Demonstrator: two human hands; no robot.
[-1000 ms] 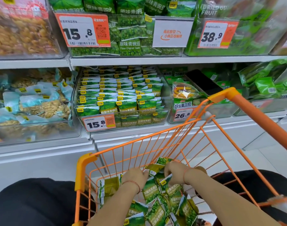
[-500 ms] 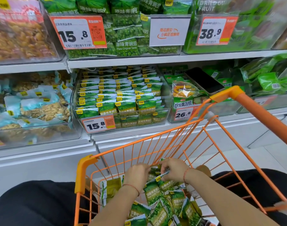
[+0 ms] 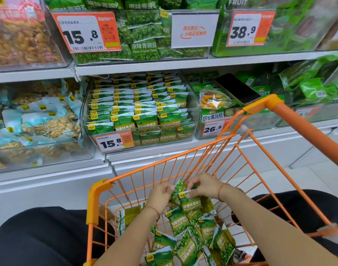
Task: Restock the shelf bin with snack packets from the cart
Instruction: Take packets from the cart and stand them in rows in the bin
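Both hands down in the orange cart (image 3: pixel 99 191), gathering green snack packets (image 3: pixel 183 196). Left hand (image 3: pixel 160 196) pinches a packet's edge, fingers curled round it; right hand (image 3: pixel 202 186) grasps the top packet's upper corner. The held bunch stands roughly upright, long axis toward 12 o'clock. More loose packets (image 3: pixel 185 244) lie at 6 o'clock from the hands. The target shelf bin (image 3: pixel 192 112), nearly full, sits at 11 o'clock, well above; left hand is likely the nearer.
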